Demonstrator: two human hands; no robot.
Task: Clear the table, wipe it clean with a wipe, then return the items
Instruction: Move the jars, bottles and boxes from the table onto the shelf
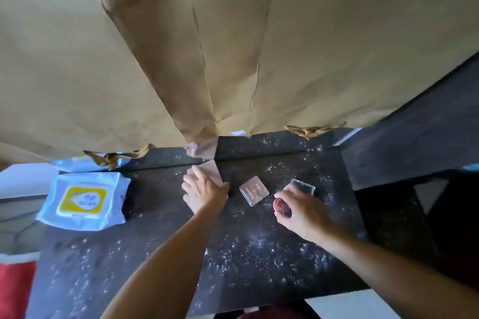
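- Across the table's far edge, crumpled brown paper (233, 46) hangs like a curtain and fills the upper half of the view, its torn lower hem just above the tabletop.
- Below it, a dark table (155, 254) runs from the paper to the near edge, dusted all over with white specks (259, 248), thickest toward the near right corner.
- At the left edge, a white pack of wet wipes (84, 201) with a yellow label lies flat, partly overhanging the side, its lid closed.
- Near the middle of the far edge, the left hand (204, 193) lies palm down, fingers stretched out and spread, pressing on a pale pink flat card (210, 171) whose far corner shows past the fingertips.
- Toward the right edge, the right hand (300, 211) has its fingers curled round a small reddish coil (281, 206), pinched low at the tabletop.
- Between the two hands, a clear plastic box (254, 190) with faint lettering lies flat, apart from both.
- Just beyond the right hand's knuckles, a second clear plastic case (303, 186) sits tilted; whether the fingers touch it cannot be told.
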